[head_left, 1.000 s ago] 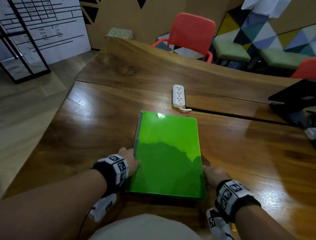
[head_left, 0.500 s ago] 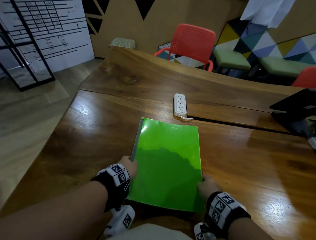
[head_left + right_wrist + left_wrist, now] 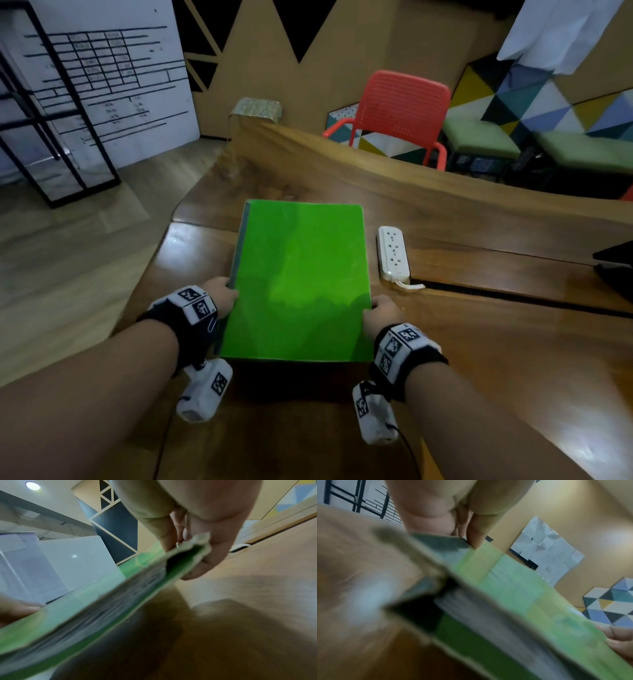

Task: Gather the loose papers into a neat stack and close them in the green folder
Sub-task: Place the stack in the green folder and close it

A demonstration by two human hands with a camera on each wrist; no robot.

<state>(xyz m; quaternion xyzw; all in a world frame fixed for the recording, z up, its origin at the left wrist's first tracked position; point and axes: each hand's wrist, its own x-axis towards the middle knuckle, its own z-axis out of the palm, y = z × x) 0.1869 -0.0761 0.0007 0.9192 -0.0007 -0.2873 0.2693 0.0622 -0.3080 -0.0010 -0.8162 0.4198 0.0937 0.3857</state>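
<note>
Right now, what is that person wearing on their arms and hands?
Both forearms are bare, no sleeves. Each wrist has a black band carrying white blocks printed with black square-pattern markers. Under each wrist hangs a small white camera box with the same markers, and a thin black cable trails from it. Nothing is worn on the fingers.

1. Left wrist strap [image 3: 186, 323]: black band, white blocks on top printed with black square codes.
2. Right wrist strap [image 3: 407, 353]: same make.
3. White camera pod [image 3: 205, 390] under each wrist, coded; thin black cable trailing.
4. Forearms bare, no sleeves.
</note>
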